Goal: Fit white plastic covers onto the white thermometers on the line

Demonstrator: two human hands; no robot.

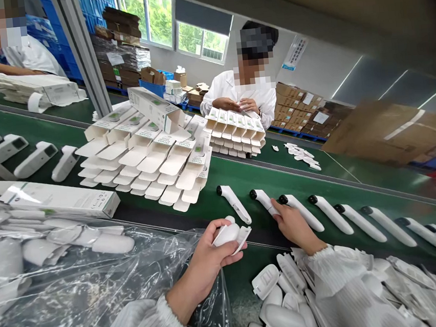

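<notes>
The left fingers (226,247) are clamped on a few small white covers (228,233), the thumb pressing on their near side; these look thin, stiff and very light, smooth enough to slide over one another, so a gentle pinch at the edges should suit. The right fingers (282,214) touch the lower part of a white device (262,198) lying on the green surface (238,176); whether they close around it I cannot tell. Its shell seems rigid, light and rather slick, and the slim body looks the place to hold, clear of the black tip, which may mark easily. Right of those fingers runs a row of devices (331,214); nearer lie loose parts (285,319); beyond and left of the left fingers stand open boxes (166,161).
</notes>
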